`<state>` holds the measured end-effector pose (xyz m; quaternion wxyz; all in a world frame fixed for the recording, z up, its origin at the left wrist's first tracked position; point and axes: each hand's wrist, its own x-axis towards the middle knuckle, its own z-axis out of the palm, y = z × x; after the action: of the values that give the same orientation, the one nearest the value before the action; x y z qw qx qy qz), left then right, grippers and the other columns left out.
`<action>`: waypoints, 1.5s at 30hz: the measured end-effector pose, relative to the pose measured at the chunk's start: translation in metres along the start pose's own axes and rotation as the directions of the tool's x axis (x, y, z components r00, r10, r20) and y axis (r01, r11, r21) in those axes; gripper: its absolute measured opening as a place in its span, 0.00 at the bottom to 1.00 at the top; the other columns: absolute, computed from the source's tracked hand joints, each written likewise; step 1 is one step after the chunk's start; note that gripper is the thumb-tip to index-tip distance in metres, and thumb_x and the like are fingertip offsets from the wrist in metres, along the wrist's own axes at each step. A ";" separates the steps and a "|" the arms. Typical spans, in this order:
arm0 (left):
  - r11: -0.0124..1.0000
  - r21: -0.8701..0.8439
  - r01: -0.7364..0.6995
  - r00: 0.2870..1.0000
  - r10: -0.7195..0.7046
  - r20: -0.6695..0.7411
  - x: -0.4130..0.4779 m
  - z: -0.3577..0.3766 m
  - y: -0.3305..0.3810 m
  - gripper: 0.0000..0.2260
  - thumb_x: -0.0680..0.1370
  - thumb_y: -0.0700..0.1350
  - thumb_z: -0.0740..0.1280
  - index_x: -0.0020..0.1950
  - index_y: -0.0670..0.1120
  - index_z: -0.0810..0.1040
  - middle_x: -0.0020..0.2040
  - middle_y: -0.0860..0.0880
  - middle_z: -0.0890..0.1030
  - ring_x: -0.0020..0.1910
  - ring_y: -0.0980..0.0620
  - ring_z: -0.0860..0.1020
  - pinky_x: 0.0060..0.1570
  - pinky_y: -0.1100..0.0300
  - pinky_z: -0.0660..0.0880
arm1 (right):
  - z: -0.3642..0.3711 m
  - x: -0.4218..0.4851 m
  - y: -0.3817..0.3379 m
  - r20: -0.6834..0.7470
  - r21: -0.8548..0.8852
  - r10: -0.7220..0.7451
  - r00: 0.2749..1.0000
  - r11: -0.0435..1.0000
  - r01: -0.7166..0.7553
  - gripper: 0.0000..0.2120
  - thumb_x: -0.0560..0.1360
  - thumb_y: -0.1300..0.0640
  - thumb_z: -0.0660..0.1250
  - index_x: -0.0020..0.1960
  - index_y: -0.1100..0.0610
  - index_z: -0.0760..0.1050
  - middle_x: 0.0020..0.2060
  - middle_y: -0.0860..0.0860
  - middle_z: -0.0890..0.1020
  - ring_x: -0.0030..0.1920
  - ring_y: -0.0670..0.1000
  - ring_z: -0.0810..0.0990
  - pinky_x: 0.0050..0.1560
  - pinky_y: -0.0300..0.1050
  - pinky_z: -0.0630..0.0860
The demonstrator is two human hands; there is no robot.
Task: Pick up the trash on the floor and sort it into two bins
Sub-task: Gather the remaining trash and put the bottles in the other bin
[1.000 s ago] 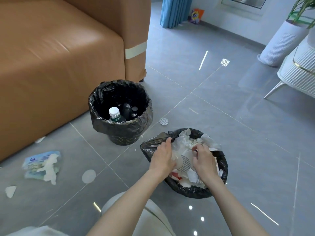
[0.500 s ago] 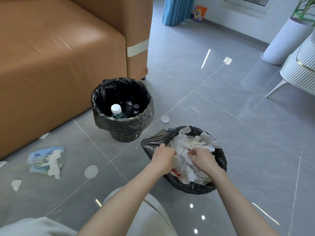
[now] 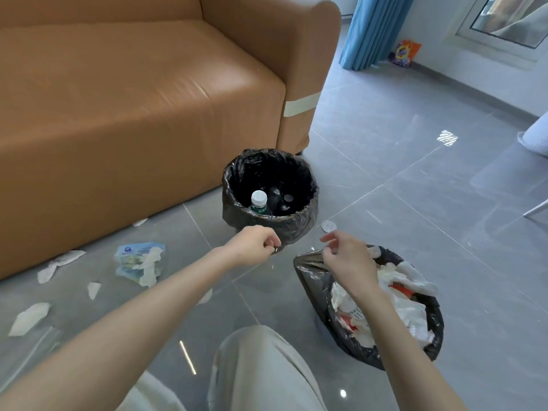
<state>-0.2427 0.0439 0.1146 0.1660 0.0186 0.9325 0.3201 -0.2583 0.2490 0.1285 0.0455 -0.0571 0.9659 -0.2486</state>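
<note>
Two bins lined with black bags stand on the grey tile floor. The far bin (image 3: pixel 296 223) holds a bottle with a white cap (image 3: pixel 259 200). The near bin (image 3: pixel 311 272) is full of crumpled white paper (image 3: pixel 409 310). My left hand (image 3: pixel 255 246) hovers just in front of the far bin, fingers loosely curled, with nothing plainly in it. My right hand (image 3: pixel 347 256) hangs relaxed over the near bin's left rim. On the floor lie a blue packet with tissue (image 3: pixel 139 262), a round foil disc (image 3: pixel 329 225) and several paper scraps (image 3: pixel 29 317).
A brown sofa (image 3: pixel 133 114) fills the left and back, its armrest just behind the far bin. A blue curtain (image 3: pixel 373 31) and an orange packet (image 3: pixel 406 53) are at the far wall. My knee (image 3: pixel 261 369) is at the bottom centre.
Both hands have lifted out of the near bin's paper and moved up and left. The view has swung left, showing more scraps by the sofa.
</note>
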 end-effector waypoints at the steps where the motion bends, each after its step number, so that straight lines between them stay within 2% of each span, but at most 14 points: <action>1: 1.000 0.000 0.025 1.000 -0.025 -0.007 -0.005 -0.013 -0.013 0.12 0.78 0.40 0.60 0.58 0.48 0.78 0.55 0.50 0.80 0.53 0.52 0.76 0.52 0.62 0.71 | 0.006 0.002 -0.012 0.014 0.008 -0.018 1.000 1.000 0.018 0.12 0.73 0.58 0.61 0.54 0.49 0.77 0.47 0.47 0.80 0.48 0.50 0.79 0.43 0.43 0.72; 6: 0.985 -0.020 0.170 0.981 -0.171 -0.093 -0.039 -0.074 -0.100 0.11 0.78 0.41 0.61 0.58 0.48 0.77 0.57 0.50 0.79 0.51 0.54 0.75 0.51 0.62 0.71 | 0.060 0.018 -0.088 0.208 -0.010 -0.129 0.970 0.991 0.134 0.12 0.72 0.57 0.61 0.52 0.47 0.78 0.46 0.44 0.81 0.51 0.51 0.79 0.48 0.45 0.76; 9: 0.963 -0.100 0.251 0.952 -0.265 -0.154 -0.069 -0.098 -0.155 0.11 0.78 0.40 0.62 0.60 0.45 0.76 0.57 0.48 0.79 0.48 0.55 0.74 0.44 0.66 0.67 | 0.100 0.031 -0.140 0.380 -0.101 -0.142 0.914 0.976 0.193 0.12 0.71 0.57 0.59 0.49 0.47 0.78 0.49 0.47 0.81 0.50 0.55 0.79 0.49 0.46 0.77; 13: 0.895 -0.273 0.353 0.879 -0.417 -0.230 -0.107 -0.107 -0.223 0.11 0.78 0.39 0.62 0.60 0.44 0.76 0.57 0.46 0.78 0.47 0.53 0.74 0.44 0.65 0.67 | 0.153 0.048 -0.202 0.536 -0.170 -0.164 0.828 0.940 0.296 0.12 0.72 0.56 0.61 0.52 0.47 0.79 0.55 0.51 0.80 0.55 0.57 0.78 0.53 0.46 0.75; 17: 0.827 -0.354 0.437 0.812 -0.532 -0.240 -0.121 -0.092 -0.280 0.13 0.78 0.39 0.62 0.62 0.44 0.74 0.58 0.46 0.77 0.53 0.50 0.75 0.48 0.62 0.69 | 0.211 0.060 -0.232 0.633 -0.197 -0.159 0.758 0.914 0.355 0.14 0.74 0.55 0.61 0.59 0.49 0.76 0.59 0.53 0.78 0.58 0.56 0.77 0.57 0.45 0.74; 20: 0.798 -0.355 0.487 0.777 -0.581 -0.242 -0.113 -0.070 -0.316 0.16 0.77 0.40 0.63 0.65 0.43 0.72 0.63 0.43 0.75 0.62 0.46 0.74 0.59 0.60 0.68 | 0.251 0.073 -0.235 0.697 -0.178 -0.189 0.692 0.889 0.423 0.16 0.75 0.55 0.62 0.62 0.50 0.73 0.61 0.53 0.77 0.60 0.56 0.76 0.59 0.45 0.73; 22: 0.772 -0.356 0.527 0.752 -0.618 -0.230 -0.105 -0.052 -0.338 0.21 0.77 0.43 0.63 0.70 0.44 0.68 0.67 0.41 0.71 0.66 0.43 0.70 0.65 0.55 0.67 | 0.277 0.084 -0.234 0.708 -0.157 -0.221 0.671 0.877 0.454 0.18 0.75 0.55 0.63 0.65 0.51 0.72 0.63 0.55 0.75 0.62 0.56 0.75 0.61 0.47 0.72; 26: 0.730 -0.315 0.607 0.698 -0.679 -0.227 -0.095 -0.016 -0.370 0.25 0.79 0.46 0.60 0.75 0.45 0.59 0.72 0.41 0.64 0.71 0.41 0.61 0.69 0.52 0.61 | 0.330 0.101 -0.237 0.666 -0.090 -0.309 0.679 0.871 0.484 0.20 0.77 0.54 0.62 0.68 0.54 0.70 0.67 0.56 0.72 0.67 0.56 0.70 0.65 0.45 0.69; 29: 0.673 -0.318 0.668 0.638 -0.737 -0.222 -0.095 0.004 -0.394 0.29 0.80 0.51 0.57 0.77 0.47 0.49 0.77 0.41 0.49 0.76 0.42 0.48 0.72 0.49 0.55 | 0.366 0.109 -0.245 0.646 -0.052 -0.358 0.674 0.861 0.507 0.22 0.79 0.53 0.59 0.72 0.55 0.65 0.71 0.54 0.67 0.70 0.55 0.65 0.69 0.46 0.65; 31: 0.636 -0.318 0.703 0.589 -0.771 -0.241 -0.094 0.009 -0.412 0.30 0.81 0.53 0.56 0.78 0.49 0.45 0.78 0.43 0.43 0.77 0.43 0.42 0.73 0.48 0.51 | 0.389 0.116 -0.251 0.638 -0.047 -0.390 0.664 0.841 0.539 0.24 0.80 0.52 0.57 0.75 0.55 0.61 0.74 0.53 0.61 0.74 0.54 0.59 0.72 0.48 0.60; 35: 0.565 -0.295 0.770 0.502 -0.823 -0.267 -0.090 0.008 -0.450 0.30 0.80 0.57 0.54 0.78 0.50 0.44 0.78 0.45 0.40 0.76 0.45 0.39 0.74 0.48 0.47 | 0.434 0.128 -0.262 0.669 -0.065 -0.405 0.623 0.803 0.592 0.26 0.82 0.49 0.51 0.77 0.55 0.51 0.78 0.51 0.49 0.77 0.53 0.47 0.75 0.49 0.51; 38: 0.553 -0.269 0.789 0.492 -0.830 -0.264 -0.088 0.001 -0.479 0.31 0.80 0.59 0.54 0.78 0.51 0.43 0.78 0.46 0.39 0.76 0.46 0.38 0.74 0.46 0.45 | 0.461 0.140 -0.272 0.695 -0.095 -0.375 0.613 0.797 0.596 0.26 0.82 0.49 0.48 0.78 0.54 0.46 0.78 0.51 0.45 0.77 0.54 0.43 0.76 0.53 0.47; 42: 0.537 -0.223 0.814 0.482 -0.838 -0.256 -0.086 -0.003 -0.503 0.32 0.79 0.62 0.51 0.77 0.53 0.41 0.77 0.50 0.36 0.76 0.48 0.36 0.74 0.46 0.41 | 0.484 0.153 -0.281 0.665 -0.138 -0.399 0.631 0.765 0.629 0.26 0.82 0.48 0.46 0.78 0.54 0.45 0.78 0.49 0.45 0.77 0.52 0.42 0.75 0.55 0.45; 45: 0.531 -0.192 0.825 0.471 -0.835 -0.286 -0.084 -0.005 -0.518 0.31 0.79 0.63 0.50 0.77 0.54 0.42 0.77 0.51 0.37 0.76 0.47 0.38 0.74 0.45 0.42 | 0.497 0.161 -0.286 0.629 -0.163 -0.433 0.645 0.739 0.654 0.26 0.82 0.48 0.46 0.78 0.53 0.47 0.77 0.49 0.49 0.77 0.52 0.44 0.76 0.55 0.46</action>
<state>-0.1280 -0.3822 -0.1691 0.1348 -0.4935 0.8331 0.2101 -0.3344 -0.2570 -0.1757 0.2320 -0.4272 0.8733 -0.0327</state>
